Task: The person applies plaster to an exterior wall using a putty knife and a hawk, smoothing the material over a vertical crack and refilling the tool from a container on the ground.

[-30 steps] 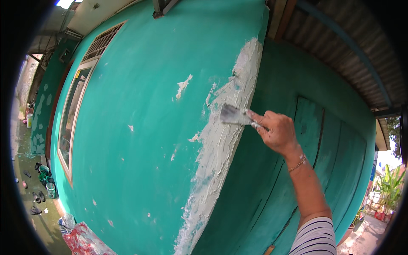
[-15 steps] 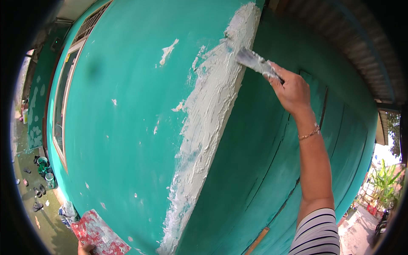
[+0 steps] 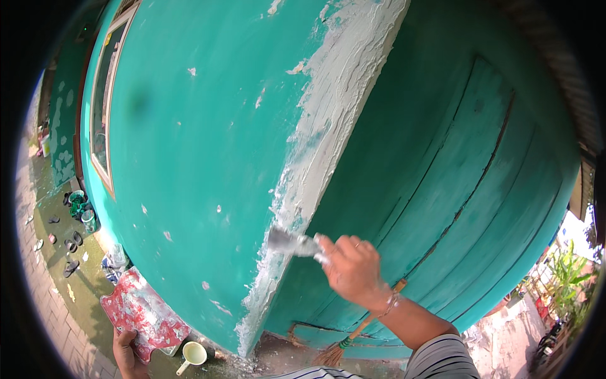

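A band of textured white putty (image 3: 334, 88) runs down the corner edge of the teal wall (image 3: 189, 151). My right hand (image 3: 350, 268) grips a putty knife (image 3: 287, 241), its metal blade on the lower part of that band; both are slightly blurred. At the lower left, my left hand (image 3: 129, 354) holds a red board (image 3: 139, 306) smeared with white and grey putty, low beside the wall.
A pale scoop (image 3: 194, 352) rests on the ground by the wall. A straw broom (image 3: 347, 338) leans against teal wooden boards (image 3: 454, 189). At left are a window (image 3: 104, 95), sandals (image 3: 71, 246) and buckets (image 3: 85, 211). Plants (image 3: 565, 271) stand at right.
My right hand with the knife has moved down and left along the putty band. The view has tilted downward, bringing more of my left hand, the board, the scoop and the broom into sight.
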The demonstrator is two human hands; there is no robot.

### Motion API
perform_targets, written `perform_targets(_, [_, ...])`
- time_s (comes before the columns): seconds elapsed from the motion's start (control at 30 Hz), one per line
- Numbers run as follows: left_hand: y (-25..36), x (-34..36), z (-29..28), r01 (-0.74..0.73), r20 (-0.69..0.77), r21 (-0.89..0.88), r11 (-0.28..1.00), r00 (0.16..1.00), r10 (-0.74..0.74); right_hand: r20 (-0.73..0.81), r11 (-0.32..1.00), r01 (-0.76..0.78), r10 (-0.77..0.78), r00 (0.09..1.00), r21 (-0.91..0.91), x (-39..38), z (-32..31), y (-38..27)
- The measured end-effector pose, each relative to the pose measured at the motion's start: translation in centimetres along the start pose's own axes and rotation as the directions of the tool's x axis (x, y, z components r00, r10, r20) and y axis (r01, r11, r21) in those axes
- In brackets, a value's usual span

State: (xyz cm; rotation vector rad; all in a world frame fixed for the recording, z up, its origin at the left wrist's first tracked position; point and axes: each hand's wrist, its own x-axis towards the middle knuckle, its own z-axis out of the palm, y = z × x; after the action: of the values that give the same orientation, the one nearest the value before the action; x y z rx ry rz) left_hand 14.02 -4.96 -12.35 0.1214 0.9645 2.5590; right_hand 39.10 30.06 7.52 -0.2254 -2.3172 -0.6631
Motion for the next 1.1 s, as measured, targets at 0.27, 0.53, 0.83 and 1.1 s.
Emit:
perform_targets(0.27, [1.8,-0.1,-1.8,0.089,-0.009,0.04,0.995,0.996,-0.089,-0.079,0.973,-0.231,0.232,0.969,0.029,7.0,-3.0,4.0])
perform_targets(0.53, [5.0,3.2,-3.2,0.131,0.107,0.065,0.989,0.985,-0.137,0.409,0.829,-0.552,0.477,0.778,0.084,-12.4,10.2,-10.8])
perform_targets(0.83, [8.2,9.3,11.9,-0.825,0.736,0.259,0.501,0.505,0.451,0.562,0.489,-0.866,0.748,0.352,-0.108,-24.1,10.0,-19.7])
perform_targets(1.1, [11.0,6.8,38.0,-0.904,0.738,-0.37,-0.214,-0.426,0.524,0.386,0.135,-0.969,0.921,0.046,-0.206,-34.3,4.2,-22.9])
